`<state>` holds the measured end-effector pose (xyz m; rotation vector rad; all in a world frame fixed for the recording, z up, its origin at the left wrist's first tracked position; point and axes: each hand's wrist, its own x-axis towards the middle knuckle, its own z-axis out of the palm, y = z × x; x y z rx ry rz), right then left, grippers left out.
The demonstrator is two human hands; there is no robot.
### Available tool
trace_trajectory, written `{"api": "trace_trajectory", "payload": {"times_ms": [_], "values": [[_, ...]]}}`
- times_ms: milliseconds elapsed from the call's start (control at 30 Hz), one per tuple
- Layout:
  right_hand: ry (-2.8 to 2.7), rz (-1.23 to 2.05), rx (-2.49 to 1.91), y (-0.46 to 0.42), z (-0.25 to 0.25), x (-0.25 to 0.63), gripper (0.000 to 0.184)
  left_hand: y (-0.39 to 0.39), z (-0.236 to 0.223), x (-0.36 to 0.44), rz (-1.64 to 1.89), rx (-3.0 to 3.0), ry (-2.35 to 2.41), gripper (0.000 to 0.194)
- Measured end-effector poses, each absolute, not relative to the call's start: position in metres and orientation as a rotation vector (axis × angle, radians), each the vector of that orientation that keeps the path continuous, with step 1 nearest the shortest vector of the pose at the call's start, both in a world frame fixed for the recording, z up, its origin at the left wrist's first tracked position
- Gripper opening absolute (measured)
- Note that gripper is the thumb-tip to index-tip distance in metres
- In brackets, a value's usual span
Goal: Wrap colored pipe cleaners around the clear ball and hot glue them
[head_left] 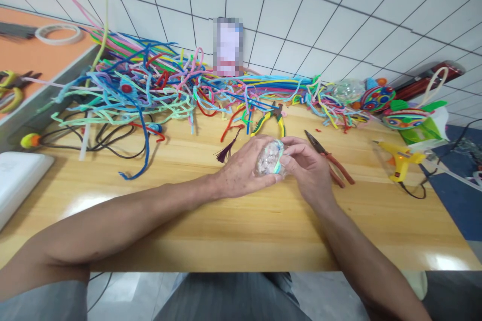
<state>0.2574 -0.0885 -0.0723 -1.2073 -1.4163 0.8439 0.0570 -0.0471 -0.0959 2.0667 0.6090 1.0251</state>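
Note:
Above the middle of the wooden table I see a clear, rounded plastic ball (266,159) with pale, glittering contents and a light-blue and green pipe cleaner (277,158) along its right side. My left hand (243,168) is closed around the ball from the left, thumb underneath. From the right, my right hand (307,163) pinches the pipe cleaner against the ball; its fingertips partly hide the edge. Just beyond the hands lie yellow-and-green pliers (269,120), spread apart. Red-handled long-nose pliers (329,158) rest right of my right hand. A dark purple tassel (227,150) lies behind my left hand.
A heap of coloured pipe cleaners (150,85) runs along the wall, where a phone (228,47) leans. At right are a yellow glue gun (401,158) and finished colourful ornaments (406,118). A white box-like object (24,180) and black cord (101,135) occupy the left.

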Motion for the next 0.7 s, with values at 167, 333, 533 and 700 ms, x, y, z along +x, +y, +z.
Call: {"api": "trace_trajectory", "payload": {"times_ms": [167, 333, 533, 700], "values": [[-1.452, 0.795, -1.204, -0.090, -0.072, 0.257, 0.007, -0.046, -0.099, 0.057, 1.020, 2.050, 0.644, 0.076], [-1.459, 0.794, -1.228, -0.090, -0.072, 0.255, 0.012, -0.047, -0.094, 0.056, 0.968, 2.005, 0.721, 0.074], [-1.346, 0.856, -1.187, -0.090, -0.077, 0.250, 0.026, -0.046, -0.095, 0.057, 1.059, 2.025, 0.704, 0.065], [-1.338, 0.890, -1.241, -0.090, -0.078, 0.247, 0.040, -0.044, -0.098, 0.056, 1.085, 2.097, 0.664, 0.068]]}}
